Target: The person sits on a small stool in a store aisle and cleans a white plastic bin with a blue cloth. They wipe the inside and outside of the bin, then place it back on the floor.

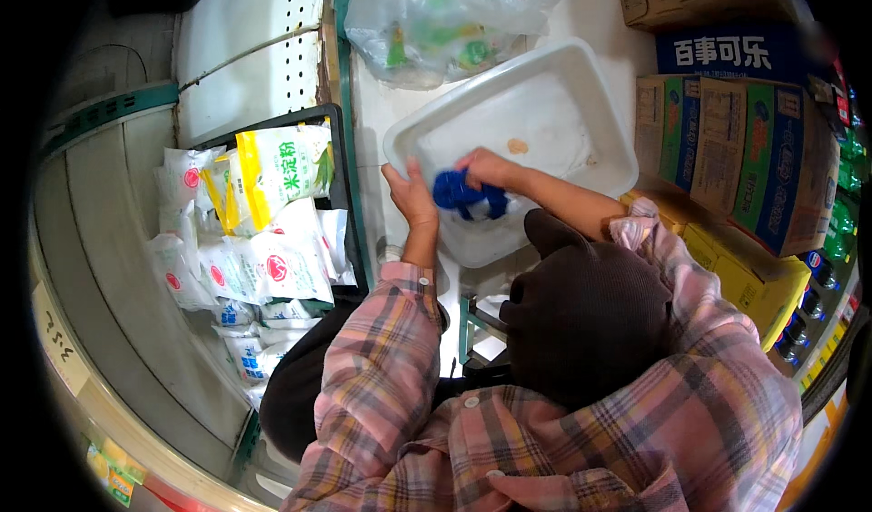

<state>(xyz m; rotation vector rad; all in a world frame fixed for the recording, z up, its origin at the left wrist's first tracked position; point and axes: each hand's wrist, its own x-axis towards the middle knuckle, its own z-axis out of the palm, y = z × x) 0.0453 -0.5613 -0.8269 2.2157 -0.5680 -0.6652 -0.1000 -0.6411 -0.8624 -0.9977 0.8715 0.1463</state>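
My left hand (413, 197) grips the near left rim of a white plastic tub (558, 113), with the thumb up along the inner side. In my right hand (487, 168) is a bunched blue cloth (463, 192), pressed low inside the tub near that same side. The cloth is slightly blurred. A light brown stain (518, 146) marks the tub's floor, and small bits lie by the far right corner. A dark brown ribbed fabric item (589, 314) hides part of the view below the tub.
Left, shelving holds a black tray (349, 192) with several white starch or powder bags (272, 260). A clear plastic bag (449, 28) lies beyond the tub. Cardboard cartons (742, 157) and a yellow box (742, 273) stand at right, beside bottles (841, 226). Beneath is a metal frame (470, 331).
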